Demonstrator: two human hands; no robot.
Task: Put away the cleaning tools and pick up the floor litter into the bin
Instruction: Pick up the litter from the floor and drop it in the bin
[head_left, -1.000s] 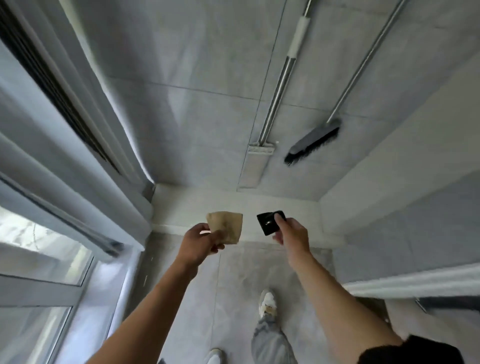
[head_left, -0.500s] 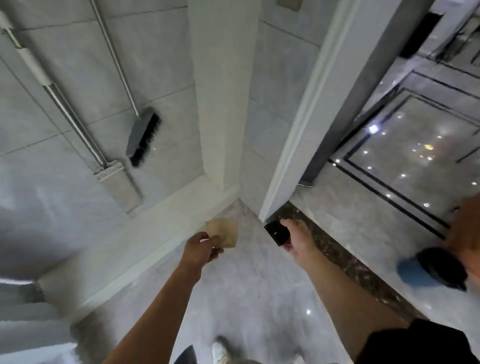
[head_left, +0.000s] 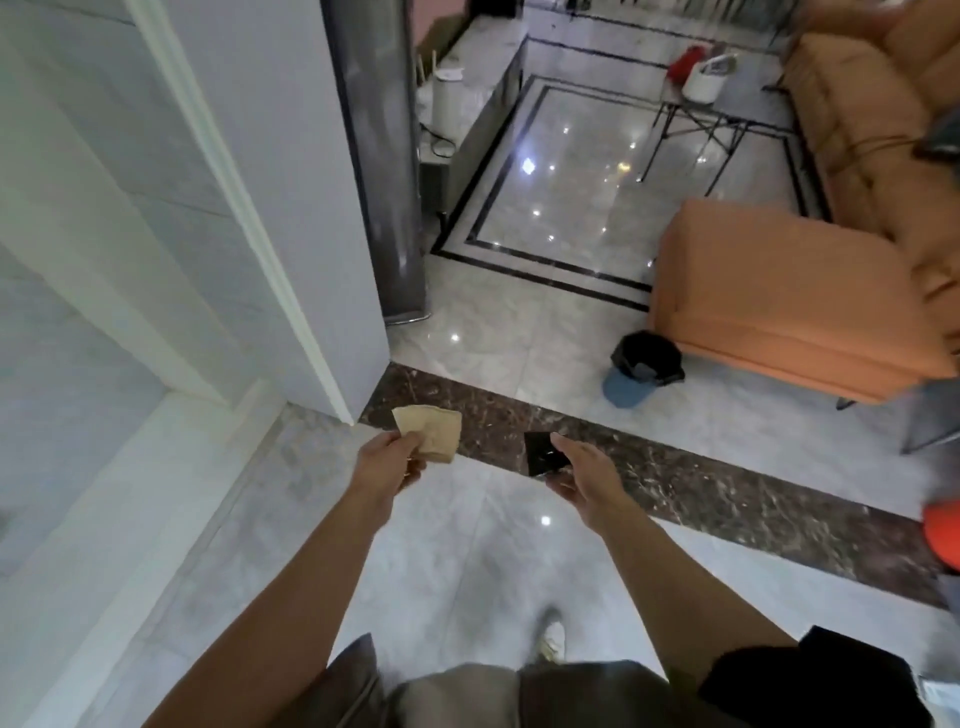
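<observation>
A glossy grey marble floor (head_left: 519, 332) mirrors small ceiling lights. A dark brown speckled stone threshold strip (head_left: 701, 483) crosses it. A white panelled wall (head_left: 104, 208) stands on the left; an orange fabric sofa (head_left: 779, 291) sits on the right, beside a thin-legged metal-framed table (head_left: 696, 124).

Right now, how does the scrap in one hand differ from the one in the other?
The tan paper piece in the left hand is pale and creased; the black piece in the right hand is dark and glossy. The tan paper piece looks larger than the black piece. Both are flat litter pinched at an edge, carried over the floor, short of the bin.
</observation>
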